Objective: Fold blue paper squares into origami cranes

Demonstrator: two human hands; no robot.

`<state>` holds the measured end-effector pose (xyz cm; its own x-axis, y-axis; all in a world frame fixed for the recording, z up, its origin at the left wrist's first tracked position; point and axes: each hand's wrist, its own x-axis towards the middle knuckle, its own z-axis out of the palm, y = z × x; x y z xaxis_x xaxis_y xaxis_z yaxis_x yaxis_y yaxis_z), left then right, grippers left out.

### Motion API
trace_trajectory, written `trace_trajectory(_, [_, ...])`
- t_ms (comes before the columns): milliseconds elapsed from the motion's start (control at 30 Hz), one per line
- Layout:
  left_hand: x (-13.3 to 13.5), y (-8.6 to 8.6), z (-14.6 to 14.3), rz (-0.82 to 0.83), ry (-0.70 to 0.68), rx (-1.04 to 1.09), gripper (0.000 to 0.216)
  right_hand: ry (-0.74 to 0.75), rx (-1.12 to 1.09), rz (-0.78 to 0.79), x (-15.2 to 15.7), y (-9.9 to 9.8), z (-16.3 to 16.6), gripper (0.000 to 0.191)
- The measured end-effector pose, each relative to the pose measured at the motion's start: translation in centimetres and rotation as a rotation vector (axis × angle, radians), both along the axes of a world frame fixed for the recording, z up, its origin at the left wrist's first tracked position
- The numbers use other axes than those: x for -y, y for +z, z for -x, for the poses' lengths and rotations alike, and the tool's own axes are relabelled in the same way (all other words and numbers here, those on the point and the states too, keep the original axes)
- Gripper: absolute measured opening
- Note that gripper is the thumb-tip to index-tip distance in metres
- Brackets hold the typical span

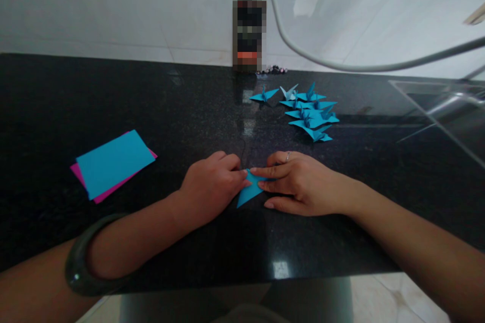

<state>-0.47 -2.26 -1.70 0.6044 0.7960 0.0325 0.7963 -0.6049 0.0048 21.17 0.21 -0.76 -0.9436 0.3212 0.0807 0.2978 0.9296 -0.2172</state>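
A folded piece of blue origami paper (250,194) lies on the dark counter between my hands, one pointed corner toward me. My left hand (214,181) has its fingers curled, with thumb and fingertips closed on the paper's left edge. From the other side, my right hand (303,181) rests with its fingers stretched out and apart. Its fingertips press on the paper's top and right part, and they hide some of it. Beyond my right hand sits a group of folded blue paper cranes (312,116), with a single blue crane (264,95) at their left.
A stack of blue and pink paper sheets (115,161) lies at the left. Against the wall stands a blurred-out upright object (249,33), beside a small string of beads (276,69). A grey cable (341,66) hangs at the back right, near a sink edge (435,121).
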Motion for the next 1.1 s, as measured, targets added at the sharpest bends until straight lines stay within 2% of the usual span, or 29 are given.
trace_trajectory(400, [-0.09, -0.07, 0.02, 0.015, -0.005, 0.024, 0.032, 0.017, -0.041, 0.029, -0.3, -0.12, 0.01, 0.036])
trace_trajectory(867, [-0.26, -0.34, 0.05, 0.011, 0.0, 0.019, 0.034, 0.041, -0.094, 0.148, -0.5, -0.25, 0.09, 0.031])
trace_trajectory(1100, [-0.18, 0.04, 0.03, 0.03, 0.009, -0.005, 0.033, 0.036, -0.088, 0.08, -0.42, -0.14, 0.04, 0.033])
